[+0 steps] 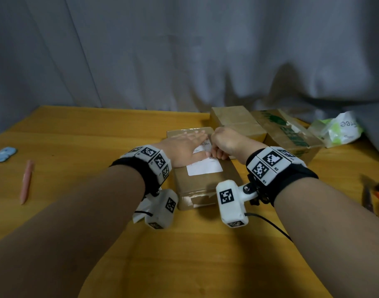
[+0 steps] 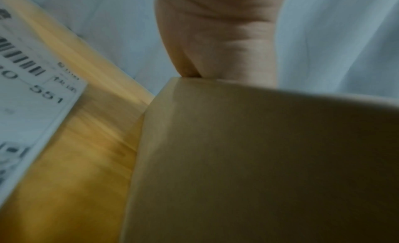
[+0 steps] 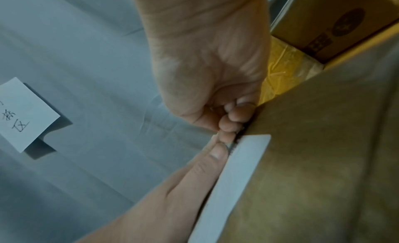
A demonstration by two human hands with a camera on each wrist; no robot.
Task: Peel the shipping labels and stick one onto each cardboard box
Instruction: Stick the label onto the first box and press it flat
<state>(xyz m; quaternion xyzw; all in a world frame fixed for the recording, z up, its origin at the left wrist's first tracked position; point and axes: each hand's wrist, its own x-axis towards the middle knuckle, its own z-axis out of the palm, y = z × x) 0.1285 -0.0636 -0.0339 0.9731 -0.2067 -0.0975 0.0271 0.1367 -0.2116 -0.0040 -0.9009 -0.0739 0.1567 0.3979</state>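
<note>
A brown cardboard box lies in the middle of the yellow table, with a white shipping label on its top. My left hand lies flat on the label's far part, fingers straight, thumb along the label. My right hand is beside it with curled fingers whose tips press on the label by my left thumb. The right thumb is hidden. Another printed label with a barcode lies on the table left of the box.
Behind on the right stand a plain taped box and a green-printed box, with a plastic bag beyond. A pink pen and blue discs lie at the left. A dark tool lies at the right edge.
</note>
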